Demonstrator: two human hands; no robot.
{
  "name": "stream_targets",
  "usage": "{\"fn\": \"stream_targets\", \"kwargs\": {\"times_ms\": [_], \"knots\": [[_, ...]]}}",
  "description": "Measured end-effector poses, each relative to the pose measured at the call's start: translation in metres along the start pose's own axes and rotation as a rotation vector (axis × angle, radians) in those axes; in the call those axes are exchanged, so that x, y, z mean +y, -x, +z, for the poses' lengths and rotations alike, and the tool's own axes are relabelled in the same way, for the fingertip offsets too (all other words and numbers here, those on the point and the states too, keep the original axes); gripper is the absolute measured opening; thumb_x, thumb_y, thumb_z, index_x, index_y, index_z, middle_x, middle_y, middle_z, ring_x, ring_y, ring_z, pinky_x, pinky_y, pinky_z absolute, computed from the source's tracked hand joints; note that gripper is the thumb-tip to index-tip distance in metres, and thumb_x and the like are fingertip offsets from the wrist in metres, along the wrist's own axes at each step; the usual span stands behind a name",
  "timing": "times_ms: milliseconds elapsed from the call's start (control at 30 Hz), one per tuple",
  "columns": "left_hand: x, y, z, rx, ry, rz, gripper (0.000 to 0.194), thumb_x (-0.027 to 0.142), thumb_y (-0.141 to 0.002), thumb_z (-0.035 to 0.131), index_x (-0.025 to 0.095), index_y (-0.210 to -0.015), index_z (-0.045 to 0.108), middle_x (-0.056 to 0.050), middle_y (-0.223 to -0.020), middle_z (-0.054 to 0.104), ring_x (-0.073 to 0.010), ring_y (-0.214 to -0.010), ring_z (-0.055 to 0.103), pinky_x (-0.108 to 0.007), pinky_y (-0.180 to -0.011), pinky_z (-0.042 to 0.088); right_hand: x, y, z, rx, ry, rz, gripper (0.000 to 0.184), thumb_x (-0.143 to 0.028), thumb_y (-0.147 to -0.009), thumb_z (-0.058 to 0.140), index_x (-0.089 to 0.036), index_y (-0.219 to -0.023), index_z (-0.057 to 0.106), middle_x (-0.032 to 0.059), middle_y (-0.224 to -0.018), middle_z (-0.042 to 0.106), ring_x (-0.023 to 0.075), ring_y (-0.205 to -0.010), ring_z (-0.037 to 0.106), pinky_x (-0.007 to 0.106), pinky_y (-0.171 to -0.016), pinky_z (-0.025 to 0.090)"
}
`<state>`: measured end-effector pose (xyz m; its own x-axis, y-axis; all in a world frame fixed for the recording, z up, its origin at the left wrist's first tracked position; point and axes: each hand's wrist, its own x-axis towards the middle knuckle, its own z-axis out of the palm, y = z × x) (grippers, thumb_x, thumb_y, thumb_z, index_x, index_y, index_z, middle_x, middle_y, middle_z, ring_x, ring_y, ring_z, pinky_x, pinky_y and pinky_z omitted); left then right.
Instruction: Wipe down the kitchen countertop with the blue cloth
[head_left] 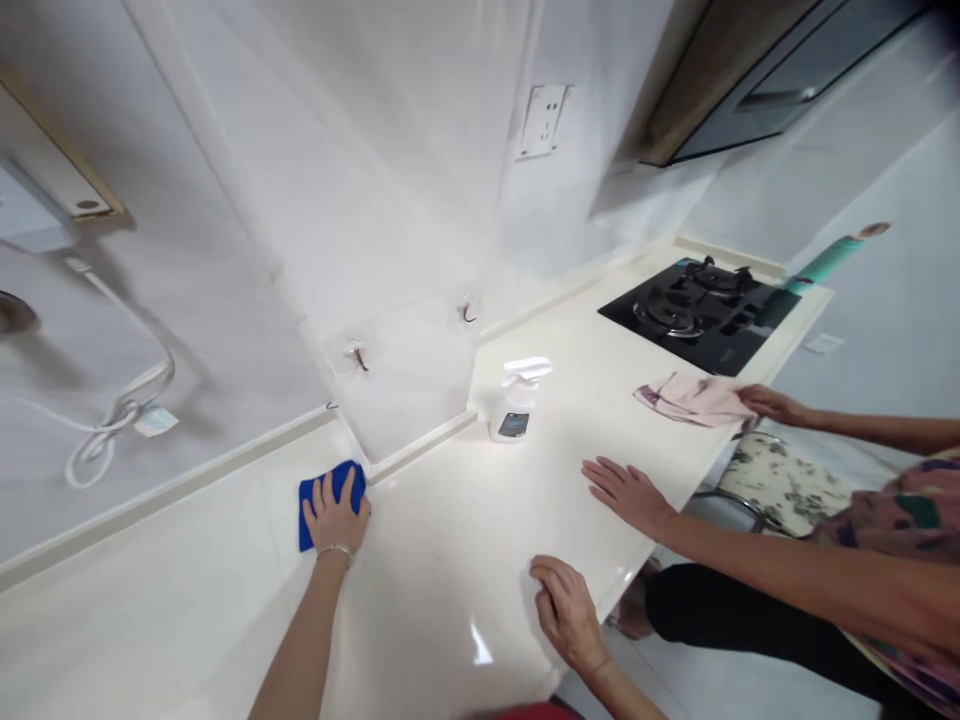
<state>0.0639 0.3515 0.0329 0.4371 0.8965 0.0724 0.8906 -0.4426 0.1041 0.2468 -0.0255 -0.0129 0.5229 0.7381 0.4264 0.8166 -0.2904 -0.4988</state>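
Note:
My left hand point(336, 518) presses down on a blue cloth point(307, 535), fingers spread over it, by the wall corner on the white countertop point(420, 600). A bracelet circles that wrist. Near the counter's front edge rests my right hand point(570, 612), its fingers loosely bent and nothing visible in them. Between the hands and the wall stands a white spray bottle point(511, 408) with a dark label. Another person's hand point(630, 495) lies flat on the counter to the right. That person's other hand point(765, 402) holds a pink cloth point(694, 398) near the hob.
A black gas hob point(697, 315) is set into the far counter, under a range hood point(757, 80). A patterned chair point(780, 480) stands beside the counter by the other person. Wall hooks point(360, 357), a socket point(545, 120) and a looped white cable point(120, 410) are on the walls.

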Motion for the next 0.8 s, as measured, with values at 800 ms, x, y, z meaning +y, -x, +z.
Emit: {"fn": "stream_targets", "kwargs": {"times_ms": [800], "knots": [[0.015,0.185,0.021,0.146,-0.005,0.362,0.062,0.035,-0.084,0.051,0.038,-0.145,0.04,-0.004,-0.157,0.04,-0.0288,-0.148,0.028,-0.055,-0.12,0.025,0.002,0.003,0.005,0.11,-0.012,-0.061,0.039,-0.003,-0.08,0.043,-0.022,-0.111,0.057,0.0081,-0.113,0.064,0.023,-0.107,0.061,0.044,-0.091,0.055]]}}
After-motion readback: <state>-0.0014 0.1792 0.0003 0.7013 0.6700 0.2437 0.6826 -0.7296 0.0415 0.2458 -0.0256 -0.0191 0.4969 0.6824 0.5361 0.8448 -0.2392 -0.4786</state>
